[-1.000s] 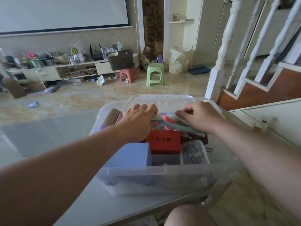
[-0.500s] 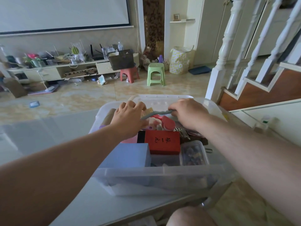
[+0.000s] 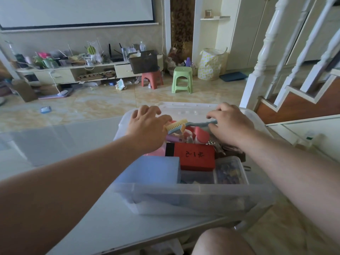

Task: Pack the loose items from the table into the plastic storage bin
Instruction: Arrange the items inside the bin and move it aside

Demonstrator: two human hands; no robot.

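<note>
A clear plastic storage bin (image 3: 193, 197) sits on the table's right end, packed with things: a pale blue box (image 3: 152, 170), a red box with black writing (image 3: 196, 157), a small clear case of coloured bits (image 3: 229, 171) and pink bottles (image 3: 199, 134). Across the far part of the bin lies a long-handled brush (image 3: 176, 125) with cream bristles and a blue-grey handle. My right hand (image 3: 230, 124) grips the handle end. My left hand (image 3: 147, 126) hovers by the bristle end, fingers spread, thumb touching the brush head.
The bin's white lid (image 3: 185, 109) lies just behind it. The glass-topped table (image 3: 55, 144) stretches left. A white stair post and steps (image 3: 257, 70) stand close on the right. My knee (image 3: 220, 242) shows below the table edge. Stools and a cluttered cabinet are far across the floor.
Both hands have shifted toward the bin's far side with the brush. The brush has turned bristles-up. My left hand has opened and slid off to its left end.
</note>
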